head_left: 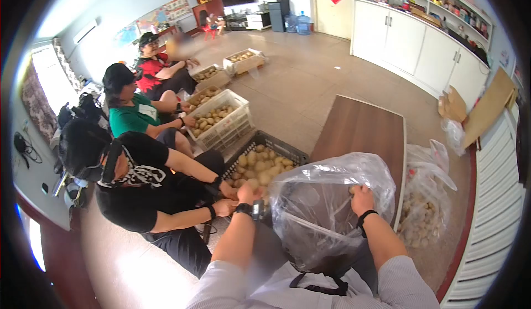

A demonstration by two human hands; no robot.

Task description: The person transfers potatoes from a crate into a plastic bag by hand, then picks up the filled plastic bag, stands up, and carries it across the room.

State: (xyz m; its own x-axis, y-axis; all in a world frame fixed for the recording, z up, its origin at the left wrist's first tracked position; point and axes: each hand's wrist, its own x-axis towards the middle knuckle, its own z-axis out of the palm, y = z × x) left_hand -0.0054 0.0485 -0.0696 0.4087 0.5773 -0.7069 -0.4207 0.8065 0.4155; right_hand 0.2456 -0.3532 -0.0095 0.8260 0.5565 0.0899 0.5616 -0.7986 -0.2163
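My right hand (363, 199) is closed on a potato (352, 189) inside the mouth of a large clear plastic bag (298, 206). The bag stands open in front of my legs. At the near edge of a black crate (303, 155) full of potatoes (260, 162) is my left hand (245, 193), beside the potatoes. Its fingers blend with the potatoes, so its grip is unclear. A co-worker's hands (225, 198) are close to its left, at the same crate.
A brown tabletop (359, 126) lies beyond the bag. Potatoes in a clear bag (423, 215) rest on the floor at right. Three people sit along the left by a white crate (235, 122) and boxes of potatoes (241, 57). White cabinets (404, 38) line the far right.
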